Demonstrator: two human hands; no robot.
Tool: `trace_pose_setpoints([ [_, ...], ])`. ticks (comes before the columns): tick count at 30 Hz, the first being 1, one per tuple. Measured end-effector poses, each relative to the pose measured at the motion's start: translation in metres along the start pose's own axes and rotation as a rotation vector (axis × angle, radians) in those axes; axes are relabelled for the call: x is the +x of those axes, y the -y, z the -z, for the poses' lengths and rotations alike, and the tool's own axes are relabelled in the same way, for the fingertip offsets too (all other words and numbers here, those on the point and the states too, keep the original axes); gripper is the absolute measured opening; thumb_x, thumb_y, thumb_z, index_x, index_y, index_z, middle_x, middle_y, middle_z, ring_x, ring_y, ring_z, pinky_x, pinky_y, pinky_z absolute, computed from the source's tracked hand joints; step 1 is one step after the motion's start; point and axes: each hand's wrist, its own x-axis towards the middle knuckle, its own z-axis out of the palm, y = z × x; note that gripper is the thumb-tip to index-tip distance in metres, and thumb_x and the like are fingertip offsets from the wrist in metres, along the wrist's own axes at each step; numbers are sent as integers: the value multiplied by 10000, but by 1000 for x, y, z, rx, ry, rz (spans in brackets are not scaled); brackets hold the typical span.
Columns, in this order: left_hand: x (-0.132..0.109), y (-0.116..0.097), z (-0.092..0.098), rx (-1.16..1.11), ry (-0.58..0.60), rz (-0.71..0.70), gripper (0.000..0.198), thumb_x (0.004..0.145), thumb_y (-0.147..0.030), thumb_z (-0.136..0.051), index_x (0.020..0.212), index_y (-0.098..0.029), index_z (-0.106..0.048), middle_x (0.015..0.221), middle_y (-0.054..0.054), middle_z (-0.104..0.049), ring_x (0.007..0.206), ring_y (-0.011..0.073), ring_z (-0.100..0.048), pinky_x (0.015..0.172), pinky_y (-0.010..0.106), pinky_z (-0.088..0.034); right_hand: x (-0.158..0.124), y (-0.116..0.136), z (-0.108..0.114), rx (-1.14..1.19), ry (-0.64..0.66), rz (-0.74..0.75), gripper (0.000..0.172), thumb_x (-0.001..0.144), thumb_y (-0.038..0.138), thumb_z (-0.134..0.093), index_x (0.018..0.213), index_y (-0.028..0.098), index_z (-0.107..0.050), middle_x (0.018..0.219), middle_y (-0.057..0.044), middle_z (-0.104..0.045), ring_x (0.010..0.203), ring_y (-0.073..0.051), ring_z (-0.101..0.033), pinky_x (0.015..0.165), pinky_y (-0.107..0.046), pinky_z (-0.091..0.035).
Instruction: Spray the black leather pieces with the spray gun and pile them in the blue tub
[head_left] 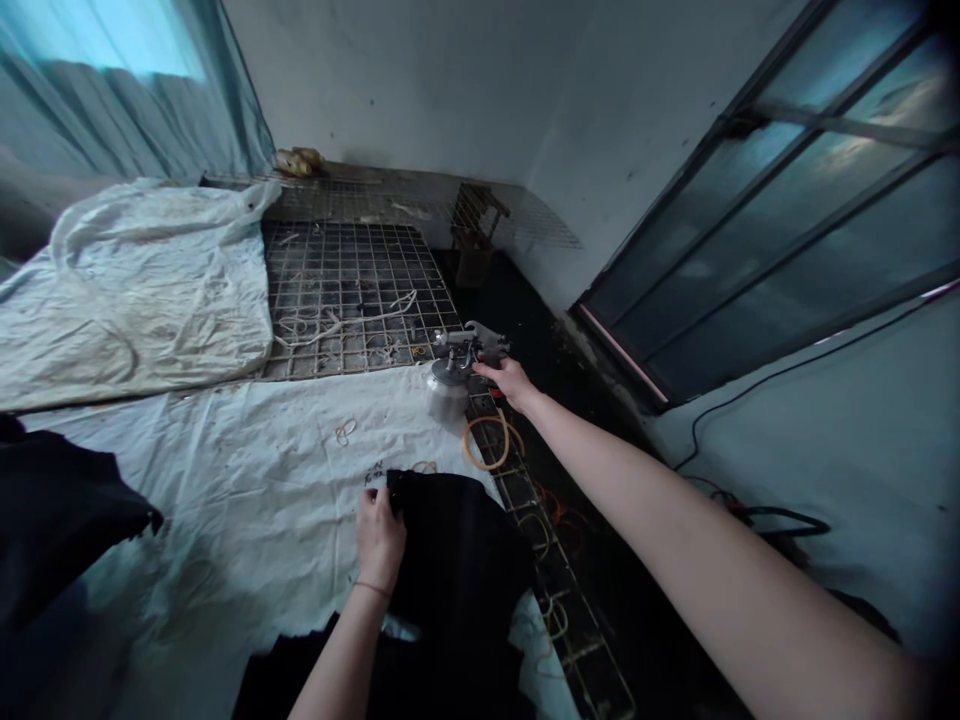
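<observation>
My right hand (508,380) reaches far forward, its fingers wrapped round the handle of a metal spray gun (448,385) with a round silver cup below. The cup rests at the edge of the white sheet (270,480). Nearer to me, my left hand (380,535) pinches the upper left corner of a black cloth (457,550) lying on the sheet. Small dark handwriting shows on the sheet just beyond those fingers. A tan hose loop (486,443) lies just below the spray gun.
Beyond the sheet is a wire grid (352,290) with cords on it. A crumpled pale cover (150,290) lies at the left, above another black cloth (67,510). A small wooden stool (476,230) stands near the back wall. A barred window (787,190) is at the right.
</observation>
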Motion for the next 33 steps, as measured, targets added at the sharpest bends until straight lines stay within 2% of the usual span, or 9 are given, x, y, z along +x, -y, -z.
trace_pose_setpoints([
  [3,1,-6,1,-6,35,-15,220,755,-58,-497,930,-149,-595,853,71,-571,782,194,-562,707,305,-458,3,-2,-2,25,-65,-33,421,558,369,-798,897,152,-674,852,-49,-725,812,-198,-660,813,-351,-499],
  [6,-16,-15,5,-25,28,-192,306,768,-6,-421,924,-174,-624,853,65,-567,824,195,-557,751,311,-464,5,-2,-4,32,-92,-53,407,552,330,-786,891,147,-656,823,-51,-718,780,-200,-659,777,-352,-506],
  [9,-38,-20,7,-115,0,-479,551,771,49,-332,1204,-211,-552,1033,79,-573,931,175,-552,821,291,-470,5,-1,-7,34,-126,-55,393,538,295,-782,880,163,-640,831,-43,-715,803,-203,-656,791,-353,-500],
  [11,-50,-22,8,-155,-39,-573,651,736,77,-322,1303,-204,-473,1070,82,-581,973,178,-543,842,293,-468,4,0,-9,27,-153,-56,372,534,288,-777,853,170,-627,840,-42,-711,819,-208,-652,801,-355,-497],
  [16,-67,-21,21,-164,-54,-648,428,631,100,-375,831,-187,-622,791,45,-579,776,194,-497,692,294,-448,3,-1,-9,-13,-200,-69,349,552,283,-755,849,179,-605,871,-37,-702,842,-198,-637,820,-339,-496],
  [19,-73,-15,27,-260,-42,-604,379,588,107,-368,704,-192,-569,763,38,-546,760,179,-481,656,267,-418,5,-2,-5,-42,-204,-69,365,564,286,-758,877,169,-610,897,-43,-699,849,-185,-628,837,-329,-488],
  [26,-75,-11,33,-393,10,-436,274,609,53,-401,635,-206,-489,797,42,-559,798,178,-516,708,279,-432,9,-3,-2,11,-184,-32,342,666,415,-697,888,175,-596,863,-39,-681,777,-176,-613,756,-324,-501],
  [30,-76,-19,47,-553,137,-279,262,556,41,-376,609,-216,-384,1000,66,-642,913,184,-593,756,282,-457,-13,1,-11,-16,-74,128,370,668,489,-683,855,179,-606,853,-40,-683,813,-195,-612,792,-332,-490],
  [33,-81,-24,58,-656,212,-166,255,554,13,-379,613,-230,-328,909,43,-685,827,174,-623,696,264,-451,-44,4,-21,-62,11,268,374,697,482,-676,925,193,-614,941,-45,-687,897,-208,-610,852,-337,-474],
])
